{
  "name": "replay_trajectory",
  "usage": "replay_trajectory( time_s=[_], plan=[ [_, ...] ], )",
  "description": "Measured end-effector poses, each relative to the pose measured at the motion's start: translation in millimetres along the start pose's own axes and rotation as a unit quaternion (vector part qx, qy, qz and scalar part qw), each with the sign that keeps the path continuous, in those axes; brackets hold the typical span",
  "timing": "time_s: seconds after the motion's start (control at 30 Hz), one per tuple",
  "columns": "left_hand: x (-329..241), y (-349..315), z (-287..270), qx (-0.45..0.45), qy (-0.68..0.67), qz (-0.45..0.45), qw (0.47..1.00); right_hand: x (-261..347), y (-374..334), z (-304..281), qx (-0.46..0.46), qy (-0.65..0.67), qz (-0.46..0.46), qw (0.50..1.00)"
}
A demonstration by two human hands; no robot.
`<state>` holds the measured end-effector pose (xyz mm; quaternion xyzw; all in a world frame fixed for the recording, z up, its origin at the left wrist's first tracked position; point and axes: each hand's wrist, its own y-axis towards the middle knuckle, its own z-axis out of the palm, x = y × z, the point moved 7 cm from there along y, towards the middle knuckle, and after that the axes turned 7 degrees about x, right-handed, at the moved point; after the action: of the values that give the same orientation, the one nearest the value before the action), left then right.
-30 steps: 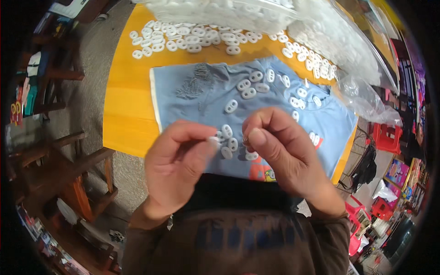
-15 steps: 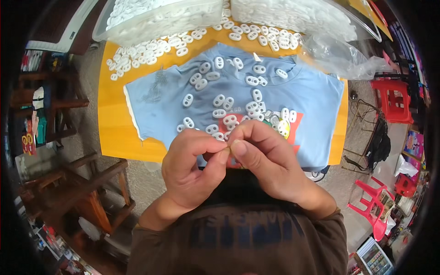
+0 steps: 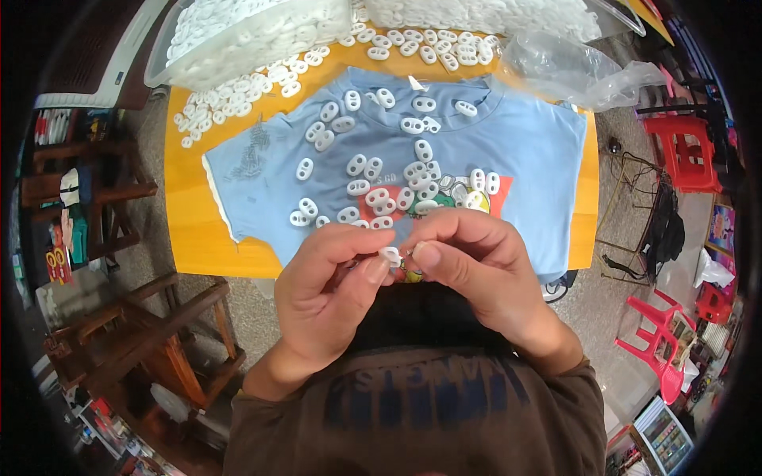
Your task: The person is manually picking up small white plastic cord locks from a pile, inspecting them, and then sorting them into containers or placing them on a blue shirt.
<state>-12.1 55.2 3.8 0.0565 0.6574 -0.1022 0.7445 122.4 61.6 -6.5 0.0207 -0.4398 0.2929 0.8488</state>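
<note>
Between the thumb and forefinger of my left hand [image 3: 333,289] is a white oval plastic piece with two holes [image 3: 390,255]. Close beside it, the fingertips of my right hand [image 3: 476,274] are pinched together on something tiny, mostly hidden by the thumb. Both hands hover over the near edge of a light blue T-shirt [image 3: 540,159] spread on the table. Several similar white two-hole pieces [image 3: 358,187] lie scattered over the shirt's front. On the left sleeve rests a patch of small thin dark bits [image 3: 252,155], too fine to make out.
Two clear plastic bins [image 3: 262,47] full of white pieces stand at the table's far side. More loose pieces [image 3: 230,99] lie on the yellow table [image 3: 186,230] before them. A crumpled clear bag [image 3: 563,75] sits far right. Red stools [image 3: 683,155] and a wooden frame [image 3: 159,341] flank the table.
My fingertips have drawn slightly apart, and the white piece in my left hand now shows. The whole view has shifted a little, with the table sitting slightly higher and further left.
</note>
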Motion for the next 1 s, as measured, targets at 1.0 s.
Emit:
replay_trajectory(
  time_s=[1.0],
  plan=[
    [0.1, -0.6, -5.1, -0.013, 0.078, 0.025, 0.997, 17.7, 3.4, 3.5, -0.023, -0.337, -0.169, 0.926]
  ],
)
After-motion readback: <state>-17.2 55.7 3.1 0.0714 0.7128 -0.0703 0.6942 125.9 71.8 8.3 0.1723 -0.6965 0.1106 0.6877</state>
